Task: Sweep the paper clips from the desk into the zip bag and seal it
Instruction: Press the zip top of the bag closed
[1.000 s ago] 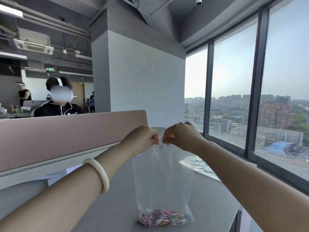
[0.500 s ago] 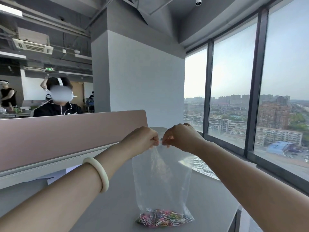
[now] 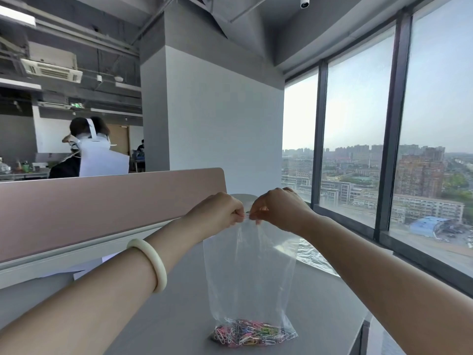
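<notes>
Between the two sets of fingers, at the top of the zip bag [image 3: 252,272], a short stretch of the seal strip shows as a thin line; the left hand [image 3: 220,210] pinches the strip from its own side with its fingers [image 3: 236,217] curled tight and closed on the plastic, and the right hand [image 3: 277,208] pinches it from the other side, its fingers [image 3: 257,213] likewise shut on the bag's top edge; the two pinches sit just beside each other, nearly touching, so little of the strip is left bare between them; whether the seal is pressed shut along its whole length cannot be told.

Below the fingers the clear bag hangs upright, its bottom resting on the grey surface [image 3: 158,326]; the paper clips [image 3: 252,331], a mixed heap of pink, green, yellow, blue and white, lie inside the bag at its bottom, well below the fingers; no loose clips show on the surface around the bag.

Behind the left fingers, along the forearm, a pale bangle [image 3: 153,263] circles the left wrist; beyond the fingers a pinkish divider panel [image 3: 102,203] runs along the far edge of the surface; to the right of the right fingers stands a tall window [image 3: 358,139].
</notes>
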